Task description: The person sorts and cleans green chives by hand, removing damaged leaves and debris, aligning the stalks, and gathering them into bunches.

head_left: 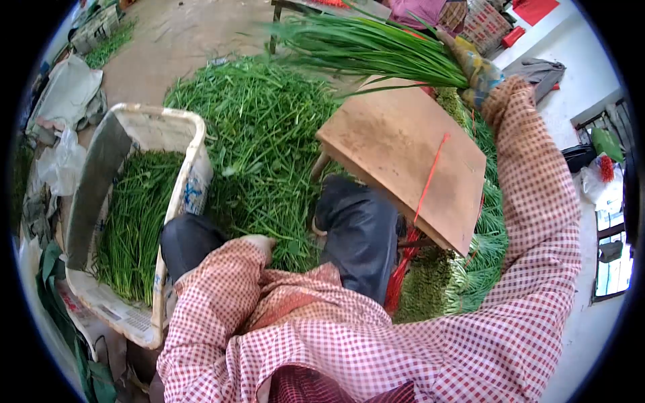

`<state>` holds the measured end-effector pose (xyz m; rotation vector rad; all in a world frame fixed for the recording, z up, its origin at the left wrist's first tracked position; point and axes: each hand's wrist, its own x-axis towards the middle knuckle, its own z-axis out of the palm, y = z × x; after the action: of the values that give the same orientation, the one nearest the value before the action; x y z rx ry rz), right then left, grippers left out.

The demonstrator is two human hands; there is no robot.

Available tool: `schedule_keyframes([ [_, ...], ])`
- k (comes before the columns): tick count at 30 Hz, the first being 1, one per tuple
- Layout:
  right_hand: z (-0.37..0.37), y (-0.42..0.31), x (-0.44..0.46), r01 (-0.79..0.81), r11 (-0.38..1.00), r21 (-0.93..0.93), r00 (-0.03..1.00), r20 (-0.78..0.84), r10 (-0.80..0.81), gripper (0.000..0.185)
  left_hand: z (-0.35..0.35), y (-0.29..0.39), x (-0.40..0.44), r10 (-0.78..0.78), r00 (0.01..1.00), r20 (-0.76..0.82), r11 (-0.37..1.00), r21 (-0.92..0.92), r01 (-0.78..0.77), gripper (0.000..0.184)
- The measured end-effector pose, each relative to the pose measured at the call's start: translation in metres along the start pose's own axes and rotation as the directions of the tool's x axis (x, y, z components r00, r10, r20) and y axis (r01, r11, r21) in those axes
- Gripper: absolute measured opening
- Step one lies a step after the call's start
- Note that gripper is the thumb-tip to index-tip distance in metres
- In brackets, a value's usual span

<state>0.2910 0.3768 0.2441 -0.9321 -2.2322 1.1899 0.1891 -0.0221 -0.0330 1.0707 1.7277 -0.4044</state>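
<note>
"Where was your left hand?"

"Low by my left knee; I couldn't tell whether its fingers were closed."

"The red string?"

"Across the worktop, probably to stay within reach. The basket crowded my left leg; loose greens covered the floor ahead."

"And the bunch?"

"Beyond the worktop, my right hand gripping one end, likely so the blades fanned free."

Right of the frame's centre, a brown wooden board barred the low way; a long bunch of green leaves spanned the upper right. At left, a white plastic crate's rim blocked sideways reach. Between board and crate, over loose greenery, there was room to pass, pinched below by dark-trousered knees.
</note>
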Motion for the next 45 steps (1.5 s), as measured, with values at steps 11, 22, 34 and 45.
schedule_keyframes([
  [11, -0.067, 0.188, -0.069, -0.079, 0.602, -0.795, 0.994, -0.017, 0.108, 0.072, 0.019, -0.005, 0.000, -0.018, 0.999, -0.041, 0.996, -0.088, 0.014, 0.063],
  [22, -0.113, 0.291, -0.138, 0.113, 0.485, -0.867, 0.989, 0.143, 0.026, 0.088, 0.033, -0.012, -0.003, -0.069, 0.997, -0.041, 0.991, -0.119, 0.064, 0.070],
  [34, -0.071, 0.254, -0.153, -0.167, 0.405, -0.899, 0.980, -0.105, 0.171, 0.091, 0.035, 0.019, -0.037, 0.257, 0.842, -0.475, 0.923, -0.138, -0.359, 0.053],
  [45, 0.055, 0.156, -0.019, 0.568, 0.553, -0.609, 0.819, 0.359, -0.447, 0.060, 0.080, 0.023, -0.141, 0.278, 0.356, -0.892, 0.412, -0.225, -0.883, 0.027],
])
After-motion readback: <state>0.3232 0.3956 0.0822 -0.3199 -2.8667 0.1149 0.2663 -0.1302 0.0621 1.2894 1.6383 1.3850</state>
